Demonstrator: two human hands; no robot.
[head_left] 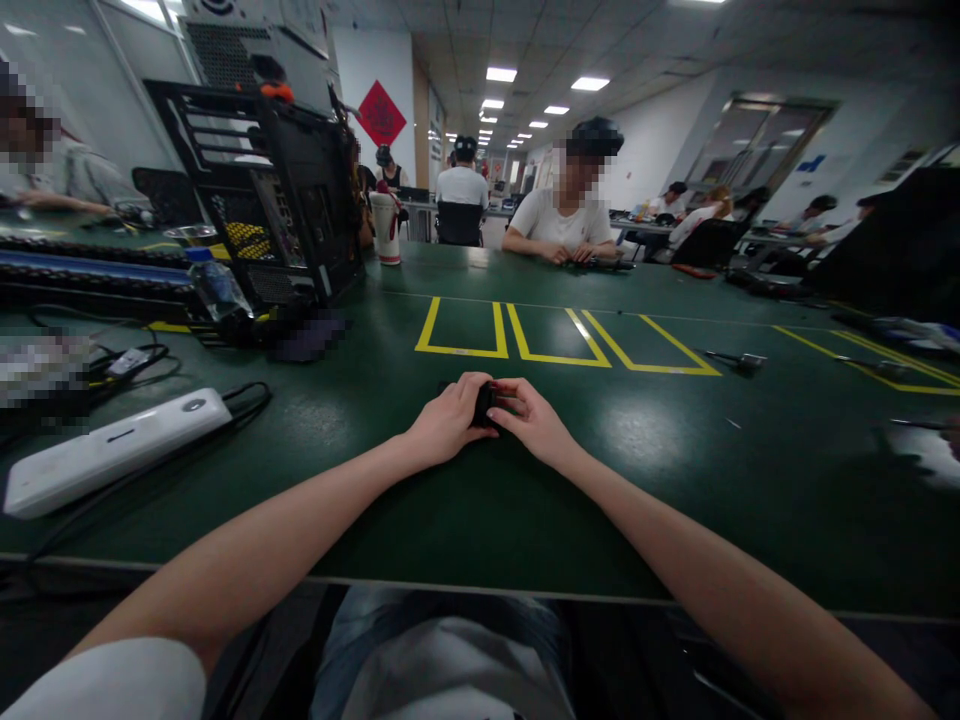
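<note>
Just in front of me, both hands meet around a small black block-like object low over the green table. My left hand wraps its left side, fingers over the top and thumb below. On the other side, the fingertips and thumb of my right hand press against it. Most of the object is covered by my fingers, so its kind cannot be made out. Beyond my hands, yellow tape outlines mark the tabletop.
A black computer case stands at the back left, with a plastic bottle beside it. Nearer lies a white power strip with black cables. A paper cup stands farther back. Across the table sits a person. Metal tools lie to the right.
</note>
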